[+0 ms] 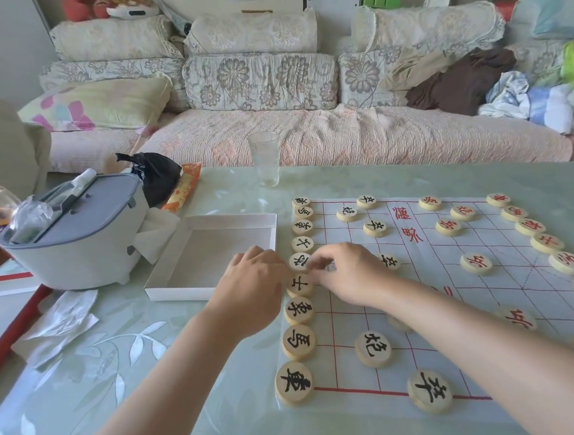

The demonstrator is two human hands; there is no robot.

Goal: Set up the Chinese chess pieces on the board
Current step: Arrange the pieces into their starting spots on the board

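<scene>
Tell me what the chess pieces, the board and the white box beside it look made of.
The chess pieces: likely wood; pale tan, matte thick discs with black or red characters. The board: thin flexible sheet, perhaps plastic film or paper; lies flat, whitish, red printed lines. The white box: probably cardboard; matte white, thin straight walls.

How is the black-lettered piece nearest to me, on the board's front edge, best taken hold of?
Pinch the piece by its round rim, thumb and finger on opposite sides, from above. It is a flat disc lying face up on the board, with free space around it.
</scene>
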